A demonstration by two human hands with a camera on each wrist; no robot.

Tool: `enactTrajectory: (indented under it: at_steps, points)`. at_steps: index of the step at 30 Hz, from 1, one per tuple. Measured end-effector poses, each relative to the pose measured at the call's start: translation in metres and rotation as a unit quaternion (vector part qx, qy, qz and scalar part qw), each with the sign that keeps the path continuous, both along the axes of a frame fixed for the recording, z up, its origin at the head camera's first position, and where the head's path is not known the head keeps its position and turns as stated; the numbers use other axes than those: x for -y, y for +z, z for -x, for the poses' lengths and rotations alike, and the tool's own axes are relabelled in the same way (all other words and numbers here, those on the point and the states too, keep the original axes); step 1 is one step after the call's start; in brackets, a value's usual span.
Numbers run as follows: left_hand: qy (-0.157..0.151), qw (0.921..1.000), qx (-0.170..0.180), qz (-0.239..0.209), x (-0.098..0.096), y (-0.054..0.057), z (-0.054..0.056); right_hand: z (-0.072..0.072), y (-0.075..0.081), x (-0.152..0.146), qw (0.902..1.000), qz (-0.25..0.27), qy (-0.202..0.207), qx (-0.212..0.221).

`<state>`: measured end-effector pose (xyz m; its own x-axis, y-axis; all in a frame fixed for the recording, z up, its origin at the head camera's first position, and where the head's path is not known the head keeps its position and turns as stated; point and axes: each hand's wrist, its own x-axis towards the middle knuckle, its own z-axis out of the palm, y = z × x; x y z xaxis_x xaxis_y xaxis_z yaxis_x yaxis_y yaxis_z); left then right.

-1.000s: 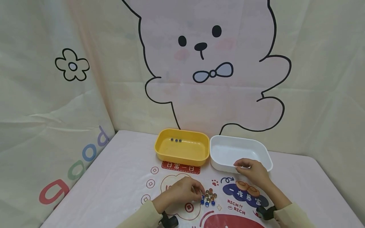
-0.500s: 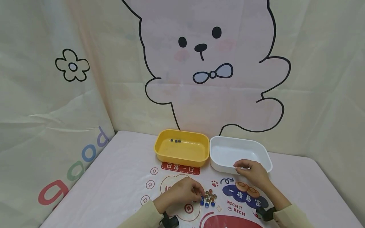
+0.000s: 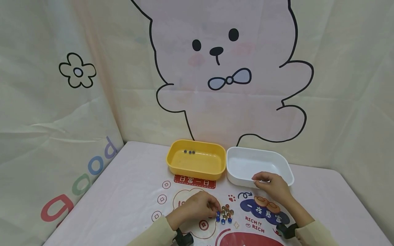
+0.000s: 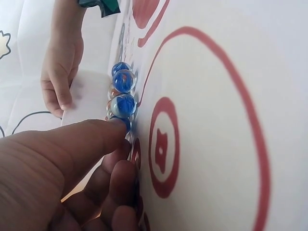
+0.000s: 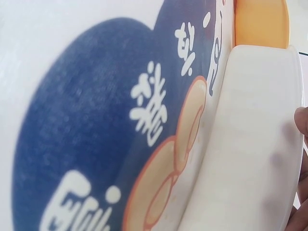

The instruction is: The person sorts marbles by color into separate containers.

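My left hand (image 3: 198, 206) reaches to the left side of a marble cluster (image 3: 227, 212), amber ones at the back and blue ones in front. In the left wrist view its thumb and index finger pinch a blue marble (image 4: 128, 126) low at the tabletop; the thumb hides part of it. Beside it sit more blue marbles (image 4: 124, 81). My right hand (image 3: 274, 186) holds the front rim of the white tray (image 3: 246, 164), the thumb at the rim. In the right wrist view finger shadows show through the tray's wall (image 5: 250, 120).
Left of the white tray, edge against edge, stands a yellow tray (image 3: 197, 172) with three small blue marbles (image 3: 190, 152) in it. Both stand at the back of the printed tabletop (image 3: 129, 191), before a hanging cloth (image 3: 224, 112) with a bear drawing.
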<state>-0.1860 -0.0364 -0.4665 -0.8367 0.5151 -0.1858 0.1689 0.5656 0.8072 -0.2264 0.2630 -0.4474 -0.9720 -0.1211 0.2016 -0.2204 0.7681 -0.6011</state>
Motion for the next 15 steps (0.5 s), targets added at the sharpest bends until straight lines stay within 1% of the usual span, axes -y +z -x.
enactTrajectory:
  at_steps: [11,15]
  points:
    - [0.005,1.0000,0.003,0.001,-0.0009,-0.0011,0.0010,-0.0012,0.0018,0.0010,1.0000,-0.001,-0.002,-0.002]
    - [0.012,0.9999,0.003,-0.002,-0.0008,-0.0002,0.0008,-0.0012,0.0011,0.0007,1.0000,0.000,-0.001,0.001]
